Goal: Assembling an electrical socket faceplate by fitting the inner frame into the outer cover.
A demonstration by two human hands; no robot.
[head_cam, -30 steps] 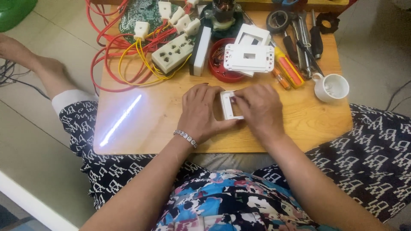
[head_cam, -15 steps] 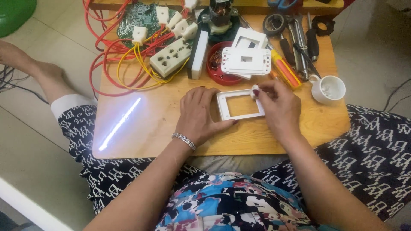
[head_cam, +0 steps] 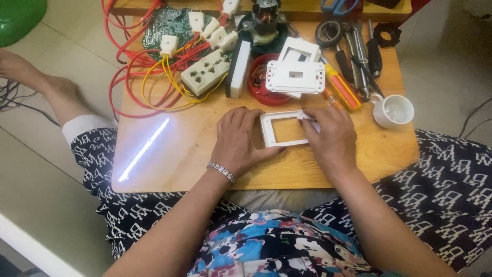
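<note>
A white rectangular plastic frame (head_cam: 279, 117) lies flat on the low wooden table (head_cam: 174, 159). My left hand (head_cam: 240, 138) rests on the table and grips the frame's left and lower edge with thumb and fingers. My right hand (head_cam: 330, 136) covers the frame's right side and pinches a small white piece (head_cam: 306, 116) at its upper right corner. The wood shows through the frame's empty opening.
Behind the frame: a red dish (head_cam: 260, 86) under white switch plates (head_cam: 295, 77), a beige socket block (head_cam: 206, 72) with red and yellow wires (head_cam: 133, 66), a green circuit board (head_cam: 166, 23), screwdrivers (head_cam: 342, 88), tape roll (head_cam: 329, 32). A white cup (head_cam: 392, 110) stands right.
The hands were bunched together over a small white part; they have since spread apart, and the open white frame now lies flat between them. The view has shifted slightly.
</note>
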